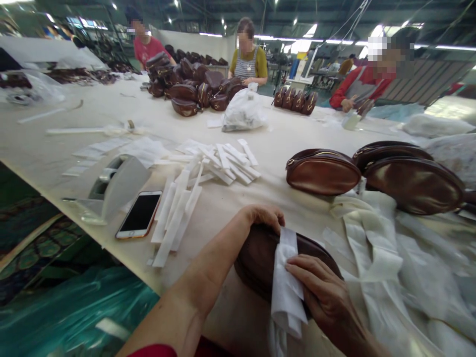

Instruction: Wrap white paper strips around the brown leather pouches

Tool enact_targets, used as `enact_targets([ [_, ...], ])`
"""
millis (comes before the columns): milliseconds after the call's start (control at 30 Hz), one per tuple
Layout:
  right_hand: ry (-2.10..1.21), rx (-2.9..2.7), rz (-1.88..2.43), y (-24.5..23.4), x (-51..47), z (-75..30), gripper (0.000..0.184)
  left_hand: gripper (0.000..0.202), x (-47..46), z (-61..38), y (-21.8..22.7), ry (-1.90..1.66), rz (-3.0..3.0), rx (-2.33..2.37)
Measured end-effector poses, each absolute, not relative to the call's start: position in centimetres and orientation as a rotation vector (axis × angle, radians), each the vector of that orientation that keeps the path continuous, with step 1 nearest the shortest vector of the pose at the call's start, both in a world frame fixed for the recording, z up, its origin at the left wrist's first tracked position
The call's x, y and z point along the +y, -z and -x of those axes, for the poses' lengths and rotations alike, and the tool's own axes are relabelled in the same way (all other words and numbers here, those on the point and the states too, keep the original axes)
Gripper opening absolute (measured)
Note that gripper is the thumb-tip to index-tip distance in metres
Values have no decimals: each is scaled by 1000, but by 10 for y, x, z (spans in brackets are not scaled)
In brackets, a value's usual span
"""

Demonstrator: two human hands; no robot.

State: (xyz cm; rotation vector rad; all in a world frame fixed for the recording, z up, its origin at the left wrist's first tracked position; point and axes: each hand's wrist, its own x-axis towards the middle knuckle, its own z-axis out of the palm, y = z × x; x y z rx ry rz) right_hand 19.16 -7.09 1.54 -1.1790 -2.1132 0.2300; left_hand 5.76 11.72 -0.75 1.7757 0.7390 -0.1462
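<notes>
A dark brown oval leather bag [256, 258] lies on the table in front of me. A white strip of soft, paper-like material [286, 282] is wrapped across its middle, with a loose end hanging towards me. My left hand [265, 216] reaches over the bag's far edge, fingers curled down at the strip's upper end; the fingertips are partly hidden. Against the strip, my right hand [325, 290] presses with its fingers close together, and its thumb is mostly out of sight. Finished-looking brown bags [323, 172] stand just beyond on the right.
Cut white strips [178, 213] lie left of the bag, beside a phone [139, 214] and a grey tape dispenser [117, 186]. Long white bands [375, 248] spread at right. Farther back are a bag pile [186, 91], a plastic sack [244, 110] and several co-workers [248, 57].
</notes>
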Motion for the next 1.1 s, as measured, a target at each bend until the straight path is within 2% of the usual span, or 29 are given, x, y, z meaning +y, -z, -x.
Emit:
enact_targets([
  [133, -193, -2159, 1179, -10, -76, -193, 27, 22, 116, -57, 0, 59, -1852, 772],
  [267, -173, -2171, 1166, -8, -77, -192, 27, 41, 91, -41, -27, -83, -1993, 754],
  [333, -177, -2172, 1160, -7, -77, -191, 27, 46, 68, -25, -42, -144, -2069, 606],
  [400, -192, -2161, 1162, -7, -76, -191, 27, 46, 45, -7, -52, -146, -2189, 242],
  [500, -255, -2157, 1140, -9, -77, -195, 30, 51, 20, 16, -52, -152, -2340, 125],
  [600, -354, -2277, 1117, -15, -82, -204, 41, 56, 11, 24, -36, -250, -2561, 117],
  [700, -338, -2441, 1156, -22, -88, -212, 59, 46, 8, 23, -23, -389, -2771, 91],
  [767, -252, -2494, 1166, -23, -90, -213, 64, 34, 5, 22, -22, -439, -2904, 81],
  [933, 37, -2533, 1091, -10, -92, -207, 54, 31, -2, 25, -22, -447, -3158, -32],
  [1100, 309, -2561, 1023, 15, -93, -203, 41, 31, -8, 25, 7, -670, -3269, -65],
])
